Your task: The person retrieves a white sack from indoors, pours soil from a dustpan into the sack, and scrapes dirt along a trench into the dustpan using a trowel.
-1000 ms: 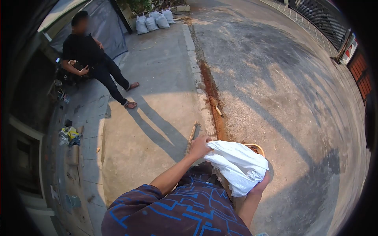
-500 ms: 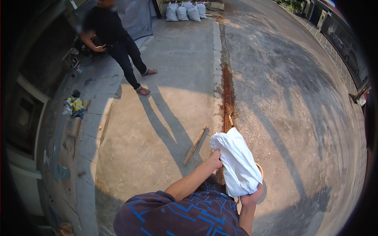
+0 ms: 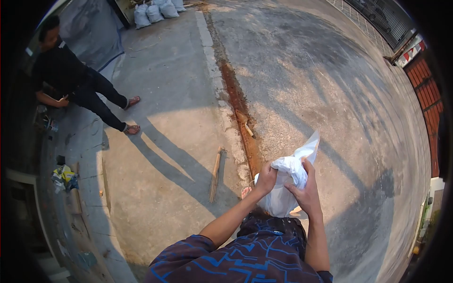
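A white woven sack (image 3: 283, 200) hangs in front of my body, crumpled at its top, with one corner sticking up to the right. My left hand (image 3: 267, 180) is closed on the left side of the sack's bunched upper edge. On the right side, my right hand (image 3: 307, 191) grips the sack between thumb and fingers. Whether anything is inside the sack I cannot tell. Ahead of it, a trowel (image 3: 248, 129) with a pale handle lies in the narrow soil-filled trench (image 3: 234, 89). A bundle of thin sticks, like a hand broom (image 3: 215, 175), lies on the concrete to the left.
A person (image 3: 71, 78) in dark clothes stands at the left on the concrete. Several filled white sacks (image 3: 155, 13) stand at the back. Yellow and dark items (image 3: 65, 178) lie by the left wall. The asphalt road (image 3: 325, 89) runs along the trench's right side.
My right hand has moved from the sack's lower end up to its bunched edge. The sack has gone from stretched out to hanging and gathered. My view has swung to the right.
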Demonstrator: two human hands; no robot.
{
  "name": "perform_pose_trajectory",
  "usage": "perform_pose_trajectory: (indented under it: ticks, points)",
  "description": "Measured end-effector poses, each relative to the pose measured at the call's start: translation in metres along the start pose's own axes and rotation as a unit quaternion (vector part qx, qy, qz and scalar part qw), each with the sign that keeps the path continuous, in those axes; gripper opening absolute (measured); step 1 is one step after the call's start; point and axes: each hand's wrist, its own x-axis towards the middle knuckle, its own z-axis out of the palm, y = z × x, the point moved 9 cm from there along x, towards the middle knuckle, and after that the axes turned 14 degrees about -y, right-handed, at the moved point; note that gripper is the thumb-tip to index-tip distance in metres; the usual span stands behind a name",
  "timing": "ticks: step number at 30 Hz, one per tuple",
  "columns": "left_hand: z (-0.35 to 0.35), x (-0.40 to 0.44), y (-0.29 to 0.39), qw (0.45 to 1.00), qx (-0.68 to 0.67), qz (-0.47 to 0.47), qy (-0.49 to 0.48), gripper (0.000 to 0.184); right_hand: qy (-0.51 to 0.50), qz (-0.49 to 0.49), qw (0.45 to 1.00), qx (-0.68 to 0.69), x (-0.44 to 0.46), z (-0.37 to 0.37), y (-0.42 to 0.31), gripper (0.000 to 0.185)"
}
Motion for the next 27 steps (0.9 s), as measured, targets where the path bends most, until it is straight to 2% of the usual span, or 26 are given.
perform_pose_trajectory:
  ticks: [1, 2, 3, 5, 7, 8, 9, 10, 11, 12, 13, 15, 16, 17, 18, 19, 20, 21, 23, 24, 25, 27]
  points:
    - [0.016, 0.000, 0.020, 0.996, -0.019, 0.062, -0.062, 0.031, -0.056, 0.024, 0.996, 0.062, 0.017, 0.017, 0.020, 0.062]
    - [0.010, 0.004, 0.002, 0.995, -0.008, 0.003, -0.096, 0.030, -0.112, 0.045, 0.985, 0.122, 0.027, 0.030, 0.035, 0.051]
    - [-0.008, 0.006, 0.007, 0.995, -0.009, 0.006, -0.100, 0.030, -0.108, 0.044, 0.986, 0.121, 0.031, 0.026, 0.037, 0.051]
    - [-0.036, 0.004, 0.006, 0.984, 0.047, -0.046, -0.165, 0.034, -0.187, 0.071, 0.956, 0.214, 0.027, 0.036, 0.050, 0.032]
    - [-0.057, 0.004, -0.011, 0.975, 0.085, -0.059, -0.198, 0.039, -0.231, 0.110, 0.934, 0.248, 0.022, 0.052, 0.075, 0.030]
    - [-0.057, 0.001, -0.016, 0.962, 0.127, -0.070, -0.232, 0.046, -0.215, 0.139, 0.920, 0.296, 0.021, 0.055, 0.078, 0.029]
    - [-0.060, -0.004, -0.016, 0.964, 0.123, -0.071, -0.227, 0.046, -0.198, 0.166, 0.903, 0.343, 0.020, 0.058, 0.079, 0.029]
    - [-0.077, -0.005, -0.007, 0.976, 0.178, -0.028, -0.120, 0.054, -0.129, 0.182, 0.875, 0.430, 0.023, 0.051, 0.083, 0.033]
    - [-0.093, -0.010, 0.007, 0.972, 0.233, 0.015, -0.016, 0.062, -0.128, 0.185, 0.875, 0.429, 0.031, 0.044, 0.080, 0.033]
    - [-0.103, -0.017, -0.005, 0.974, 0.226, -0.027, -0.001, 0.083, -0.047, 0.158, 0.863, 0.478, 0.037, 0.024, 0.081, 0.037]
    - [-0.096, -0.023, -0.018, 0.974, 0.225, -0.032, -0.013, 0.083, 0.040, 0.128, 0.842, 0.523, 0.039, 0.006, 0.085, 0.040]
    - [-0.088, -0.041, -0.038, 0.979, 0.186, -0.077, 0.035, 0.095, 0.052, 0.069, 0.789, 0.608, 0.041, 0.000, 0.083, 0.047]
    - [-0.064, -0.047, -0.050, 0.991, 0.050, -0.119, -0.021, 0.104, 0.033, 0.058, 0.774, 0.630, 0.040, 0.004, 0.085, 0.049]
    - [-0.053, -0.047, -0.056, 0.990, 0.051, -0.131, -0.030, 0.104, 0.045, 0.068, 0.770, 0.632, 0.036, 0.007, 0.090, 0.049]
    - [-0.034, -0.054, -0.081, 0.971, -0.081, -0.219, -0.055, 0.104, 0.020, 0.077, 0.748, 0.659, 0.033, 0.016, 0.090, 0.050]
    - [-0.013, -0.067, -0.100, 0.928, -0.213, -0.298, -0.073, 0.105, -0.007, 0.084, 0.725, 0.683, 0.029, 0.023, 0.091, 0.050]
    - [-0.003, -0.067, -0.095, 0.925, -0.267, -0.264, -0.058, 0.096, -0.005, 0.087, 0.719, 0.689, 0.027, 0.026, 0.101, 0.049]
    - [0.003, -0.065, -0.092, 0.924, -0.271, -0.264, -0.057, 0.096, -0.006, 0.089, 0.722, 0.686, 0.026, 0.023, 0.108, 0.049]
    - [0.004, -0.056, -0.078, 0.857, -0.488, -0.166, -0.011, 0.081, -0.032, 0.105, 0.800, 0.589, 0.018, 0.017, 0.125, 0.048]
    - [0.000, -0.053, -0.066, 0.848, -0.506, -0.151, 0.039, 0.068, -0.040, 0.119, 0.795, 0.593, 0.013, 0.015, 0.136, 0.046]
    - [0.002, -0.047, -0.065, 0.848, -0.508, -0.145, 0.045, 0.068, -0.048, 0.118, 0.797, 0.591, 0.008, 0.013, 0.151, 0.046]
    - [-0.018, -0.042, -0.068, 0.926, -0.328, -0.122, 0.139, 0.054, -0.121, 0.157, 0.865, 0.462, 0.000, 0.010, 0.170, 0.047]
